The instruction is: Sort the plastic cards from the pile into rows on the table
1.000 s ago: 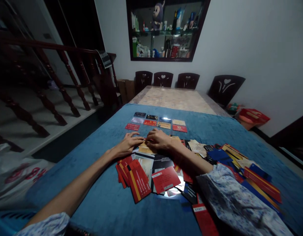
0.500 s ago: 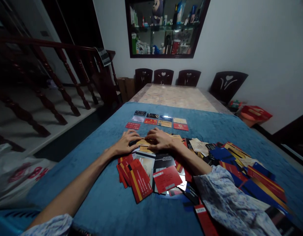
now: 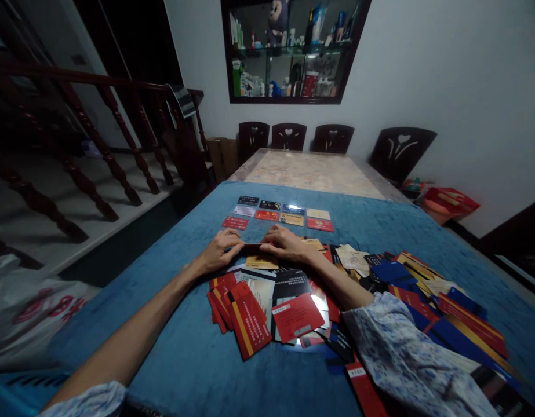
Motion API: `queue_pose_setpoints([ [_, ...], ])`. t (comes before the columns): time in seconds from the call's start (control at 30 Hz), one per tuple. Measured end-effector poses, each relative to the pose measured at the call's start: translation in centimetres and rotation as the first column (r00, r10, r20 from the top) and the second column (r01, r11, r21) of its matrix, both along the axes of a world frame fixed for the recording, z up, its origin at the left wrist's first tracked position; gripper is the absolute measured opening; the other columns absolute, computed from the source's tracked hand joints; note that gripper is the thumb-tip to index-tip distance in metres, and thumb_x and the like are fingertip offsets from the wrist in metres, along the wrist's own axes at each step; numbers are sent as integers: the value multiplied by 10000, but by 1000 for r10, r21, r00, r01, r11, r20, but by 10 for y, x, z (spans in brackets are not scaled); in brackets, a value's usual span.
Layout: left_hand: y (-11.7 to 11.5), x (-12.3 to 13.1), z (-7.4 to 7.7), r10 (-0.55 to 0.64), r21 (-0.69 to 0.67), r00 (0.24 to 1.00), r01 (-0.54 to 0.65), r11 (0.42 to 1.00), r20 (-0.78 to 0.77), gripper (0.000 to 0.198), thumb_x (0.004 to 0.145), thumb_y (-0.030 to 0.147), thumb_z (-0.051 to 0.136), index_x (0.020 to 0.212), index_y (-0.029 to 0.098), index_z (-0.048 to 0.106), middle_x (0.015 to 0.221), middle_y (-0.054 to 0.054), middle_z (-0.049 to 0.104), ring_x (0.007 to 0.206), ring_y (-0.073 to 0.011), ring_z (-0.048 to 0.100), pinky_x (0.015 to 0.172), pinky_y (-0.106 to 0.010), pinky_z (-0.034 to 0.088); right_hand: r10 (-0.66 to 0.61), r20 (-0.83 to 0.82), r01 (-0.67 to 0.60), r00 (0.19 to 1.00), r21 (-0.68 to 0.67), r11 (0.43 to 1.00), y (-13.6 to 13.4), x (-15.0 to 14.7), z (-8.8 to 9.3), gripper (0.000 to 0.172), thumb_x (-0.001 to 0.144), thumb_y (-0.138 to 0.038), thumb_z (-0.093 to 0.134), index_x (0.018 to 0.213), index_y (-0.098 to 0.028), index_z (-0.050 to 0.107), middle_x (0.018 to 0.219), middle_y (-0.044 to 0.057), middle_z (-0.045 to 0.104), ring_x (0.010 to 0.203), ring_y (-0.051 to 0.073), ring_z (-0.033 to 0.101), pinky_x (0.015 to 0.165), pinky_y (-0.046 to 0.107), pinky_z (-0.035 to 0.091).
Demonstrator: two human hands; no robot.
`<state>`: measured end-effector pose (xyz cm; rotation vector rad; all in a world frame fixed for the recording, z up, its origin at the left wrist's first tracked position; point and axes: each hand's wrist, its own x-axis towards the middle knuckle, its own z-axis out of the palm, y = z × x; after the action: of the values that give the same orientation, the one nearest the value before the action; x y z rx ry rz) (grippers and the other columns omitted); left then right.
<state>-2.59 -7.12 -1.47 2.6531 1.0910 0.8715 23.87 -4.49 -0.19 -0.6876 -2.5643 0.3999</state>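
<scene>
Blue cloth (image 3: 171,341): hands (image 3: 219,252) (image 3: 288,245) pinch card (image 3: 253,247) (dark).

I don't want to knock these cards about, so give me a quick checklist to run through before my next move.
1. Grip on the dark card: ok. The left hand and right hand pinch its two ends.
2. The dark card clear of the yellow card below it: cannot tell, too dim.
3. The laid-out rows tidy and apart from both hands: ok.
4. The right sleeve off the loose pile: not ok. It lies across several cards.
5. Print on the dark card readable: cannot tell.
</scene>
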Motion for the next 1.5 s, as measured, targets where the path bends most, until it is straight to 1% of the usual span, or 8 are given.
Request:
queue_pose_setpoints([
  [0.2, 3, 4, -3, 27, -47, 995, -22, 999, 94, 265, 959, 281, 494, 913, 160, 726, 941, -78, 707, 974, -209, 630, 880, -362, 512, -69, -20, 69, 997, -3, 998, 7, -1, -10, 90, 885, -177, 626, 816, -160, 680, 767, 42, 634, 815, 186, 520, 785, 316, 391],
  [0.3, 3, 5, -3, 39, -62, 991, -31, 998, 126, 253, 941, 287, 517, 920, 164, 737, 959, -77, 704, 951, -201, 644, 879, -352, 524, -105, -25, 105, 994, -6, 994, 9, -1, -14, 91, 827, -115, 638, 752, -164, 656, 729, 17, 601, 776, 168, 501, 771, 300, 380],
  [0.47, 3, 7, -6, 76, -104, 980, -57, 993, 181, 259, 927, 307, 533, 924, 170, 753, 972, -73, 707, 930, -193, 657, 883, -340, 538, -145, -45, 144, 988, -25, 989, 10, -2, -16, 110, 811, -128, 627, 710, -162, 653, 706, 6, 567, 740, 153, 458, 738, 278, 362],
  [0.7, 4, 7, -8, 111, -135, 971, -84, 987, 210, 263, 897, 309, 553, 952, 173, 771, 1000, -82, 710, 955, -207, 656, 902, -358, 541, -173, -174, 174, 969, -5, 985, 10, -4, -13, 118, 810, -165, 558, 748, -165, 659, 765, 23, 561, 759, 176, 474, 774, 325, 375],
  [0.8, 6, 7, -10, 111, -115, 972, -88, 990, 207, 249, 884, 274, 555, 965, 186, 773, 1009, -80, 718, 1002, -219, 636, 937, -380, 531, -188, -216, 201, 958, 38, 979, 12, -5, -14, 122, 814, -190, 545, 725, -179, 628, 777, 32, 547, 776, 192, 462, 790, 349, 384],
  [1.07, 8, 11, -13, 128, -3, 973, -130, 992, 191, 215, 866, 226, 598, 1023, 194, 742, 997, -75, 745, 1106, -256, 567, 1023, -475, 473, -148, -366, 194, 919, 92, 977, 7, -5, -12, 102, 872, -216, 537, 914, -192, 626, 910, 70, 646, 905, 223, 545, 855, 367, 418],
  [1.27, -6, 19, -3, 121, 56, 960, -139, 989, 252, 317, 869, 216, 611, 1177, 183, 682, 1124, -87, 698, 1149, -238, 574, 1039, -432, 485, -253, -276, 303, 927, 159, 939, 0, -7, -8, 150, 958, -270, 539, 981, -197, 668, 944, 97, 685, 891, 220, 567, 836, 345, 397],
  [1.5, -9, 30, -6, 125, 57, 950, -147, 987, 288, 173, 897, 207, 584, 1009, 173, 712, 958, -73, 703, 997, -210, 623, 918, -375, 533, -267, -134, 294, 954, 257, 921, 1, -10, -9, 228, 996, -339, 524, 1068, -225, 707, 924, 96, 728, 936, 246, 523, 848, 380, 344],
])
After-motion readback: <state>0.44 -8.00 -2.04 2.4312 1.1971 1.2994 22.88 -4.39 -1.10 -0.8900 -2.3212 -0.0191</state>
